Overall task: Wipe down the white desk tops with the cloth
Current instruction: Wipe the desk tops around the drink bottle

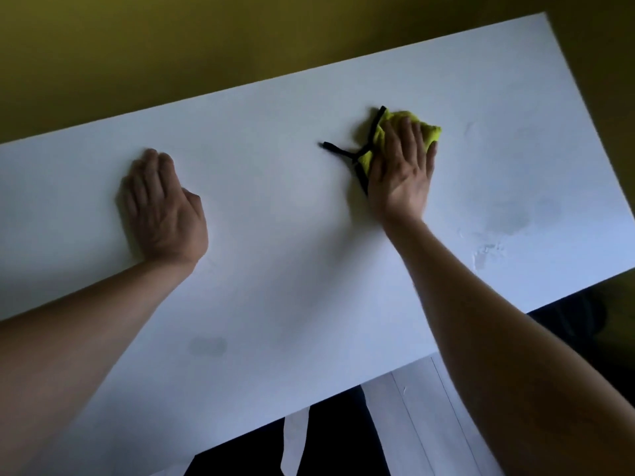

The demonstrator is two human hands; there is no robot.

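**Inspector:** Starting at the left. What is the state of the worktop (292, 235) there?

**Assistant:** The left hand (165, 207) lies flat on it, palm down, fingers straight and close together, holding nothing. I judge it a brace only. The surface around it looks even and dull white. A faint grey smudge (208, 347) sits nearer the front edge, between the two forearms.

**Inspector:** And the middle?

**Assistant:** The right hand (400, 166) presses the cloth (398, 132) down onto the worktop, fingers extended over it, thumb out to the side; it pins the cloth rather than pinching it. The cloth lies right of centre, toward the far edge. It is yellow-green, bunched under the palm, with a black edging, one strip of which trails out to the left.

**Inspector:** The right end?

**Assistant:** Pale blotches and streaks (491, 249) show near the front right corner, with duller patches above them. Whether these are damp or residue, I cannot tell.

**Inspector:** Progress?

**Assistant:** Under way, by my judgement, not finished. The marks at the right and the smudge at the front remain. Only one desk top is in view.
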